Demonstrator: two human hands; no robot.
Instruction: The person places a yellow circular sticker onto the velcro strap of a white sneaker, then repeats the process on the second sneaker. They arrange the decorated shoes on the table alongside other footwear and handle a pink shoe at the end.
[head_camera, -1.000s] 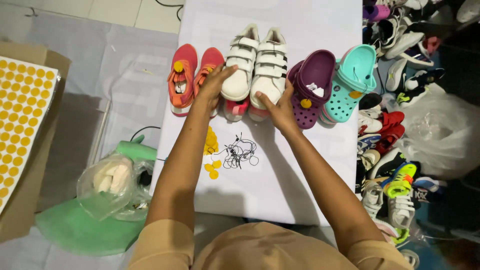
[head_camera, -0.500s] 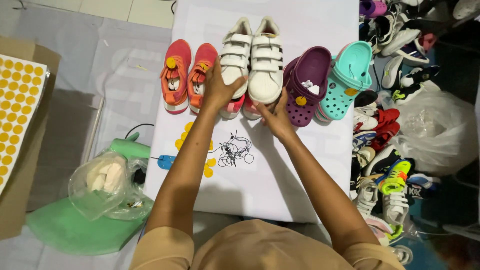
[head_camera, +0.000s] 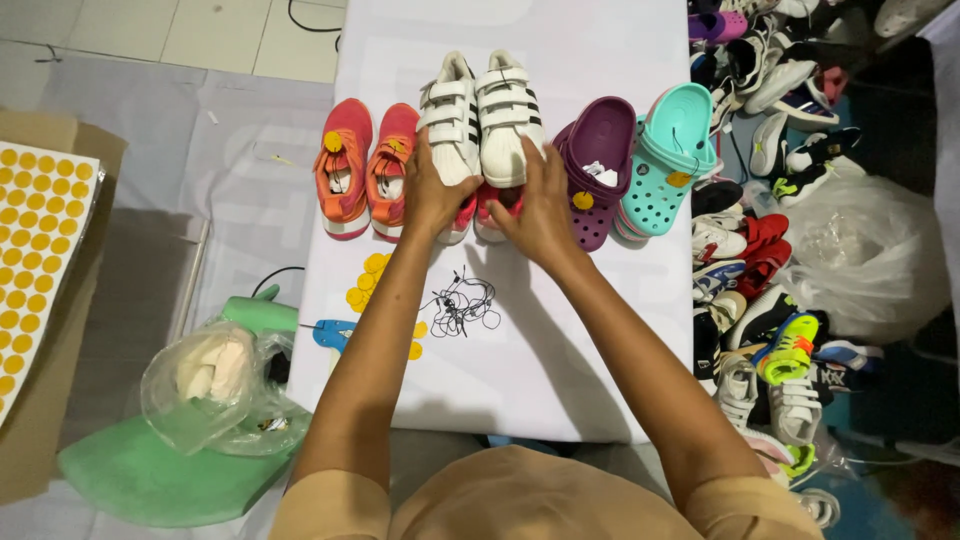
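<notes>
**Both hands on the white strap shoes**

Left hand (head_camera: 432, 195) and right hand (head_camera: 540, 205) lie flat, fingers spread, over the heels of the white strap shoes (head_camera: 482, 115), pressing rather than gripping, seemingly to keep the pair side by side. The shoes sit mid-row near the far edge of the white table (head_camera: 560, 340), stacked on pink-soled shoes (head_camera: 490, 215) (mostly hidden). Orange sneakers (head_camera: 362, 165) stand just left, a purple clog (head_camera: 595, 165) and teal clog (head_camera: 665, 155) just right. Black strings (head_camera: 462, 305) and yellow stickers (head_camera: 365, 280) lie nearer the front edge.
</notes>
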